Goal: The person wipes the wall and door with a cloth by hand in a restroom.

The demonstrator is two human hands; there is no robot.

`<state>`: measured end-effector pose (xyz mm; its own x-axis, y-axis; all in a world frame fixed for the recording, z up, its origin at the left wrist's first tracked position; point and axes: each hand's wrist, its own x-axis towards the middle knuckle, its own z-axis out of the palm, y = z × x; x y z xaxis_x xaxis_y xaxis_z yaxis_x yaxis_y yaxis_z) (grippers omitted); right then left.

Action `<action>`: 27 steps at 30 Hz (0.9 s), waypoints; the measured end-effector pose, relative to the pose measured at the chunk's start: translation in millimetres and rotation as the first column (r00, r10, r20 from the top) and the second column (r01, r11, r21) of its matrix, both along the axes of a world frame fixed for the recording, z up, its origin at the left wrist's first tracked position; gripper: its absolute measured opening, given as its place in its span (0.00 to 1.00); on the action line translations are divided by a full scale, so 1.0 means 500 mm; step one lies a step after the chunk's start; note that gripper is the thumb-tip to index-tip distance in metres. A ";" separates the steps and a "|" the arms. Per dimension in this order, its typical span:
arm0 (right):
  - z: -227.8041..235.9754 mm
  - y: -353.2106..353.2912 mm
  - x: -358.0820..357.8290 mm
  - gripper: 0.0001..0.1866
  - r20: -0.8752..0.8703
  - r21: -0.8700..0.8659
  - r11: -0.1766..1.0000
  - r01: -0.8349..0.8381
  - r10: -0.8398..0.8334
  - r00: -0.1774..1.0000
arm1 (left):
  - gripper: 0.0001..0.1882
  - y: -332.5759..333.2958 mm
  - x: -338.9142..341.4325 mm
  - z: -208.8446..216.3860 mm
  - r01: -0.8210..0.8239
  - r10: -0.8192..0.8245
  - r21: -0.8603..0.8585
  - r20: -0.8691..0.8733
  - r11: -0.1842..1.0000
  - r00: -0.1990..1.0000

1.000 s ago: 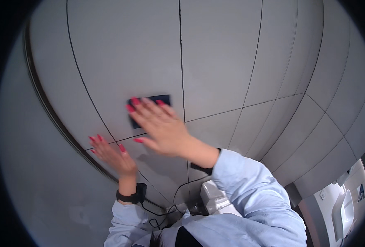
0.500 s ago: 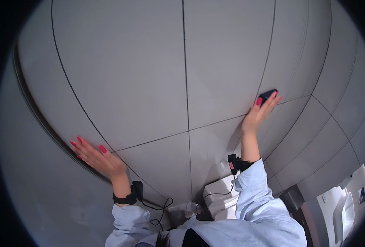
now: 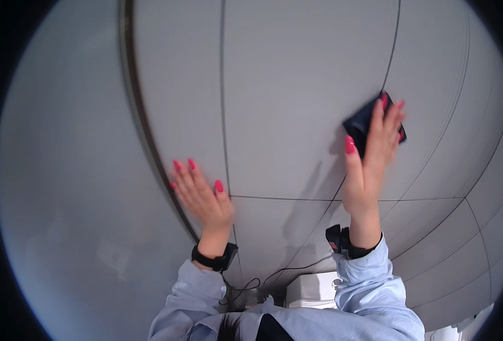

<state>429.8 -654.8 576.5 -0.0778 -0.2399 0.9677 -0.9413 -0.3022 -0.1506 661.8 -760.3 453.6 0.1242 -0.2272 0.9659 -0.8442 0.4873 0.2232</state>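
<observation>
A wall of large light grey tiles [image 3: 308,102] fills most of the view. My right hand [image 3: 373,153] presses a dark navy folded cloth [image 3: 362,122] against it at the upper right, fingers over the cloth and thumb along its near side. My left hand [image 3: 206,199] rests on the tiles lower down at the left, fingers stretched out, with nothing in it. Its fingertips reach close to a dark edge strip [image 3: 139,108]. Both wrists carry black strapped devices, and the sleeves are light blue.
Left of the strip lies a smooth grey panel [image 3: 64,159]. Below, a white box-like fixture [image 3: 314,288] stands between my arms. A black cable [image 3: 288,269] hangs there near both wrists. At the right, the tiles meet another tiled wall [image 3: 461,250].
The view has shifted left, bringing in more of the grey panel and less of the white fixtures at the right. My right hand and the cloth are farther up the wall, with more cloth visible.
</observation>
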 end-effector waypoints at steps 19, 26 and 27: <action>0.108 0.024 0.200 0.40 -0.162 0.343 0.613 -0.712 0.785 0.598 | 0.31 0.206 -0.043 0.182 0.393 -0.396 -0.170 0.019 0.904 0.918; -0.012 0.025 0.245 0.43 -0.110 0.429 0.504 -0.750 0.853 0.510 | 0.35 0.145 -0.004 0.098 -0.059 0.067 -0.058 0.149 0.997 0.987; -0.026 0.021 0.258 0.42 -0.097 0.421 0.491 -0.763 0.860 0.501 | 0.35 0.132 0.010 0.079 -0.086 0.095 -0.068 0.145 0.994 0.985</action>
<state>558.8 -644.2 563.5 0.5406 -0.3175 0.7790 -0.3025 -0.9375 -0.1722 666.6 -694.5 492.9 -0.0031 -0.1610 0.9870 -0.9068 0.4164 0.0650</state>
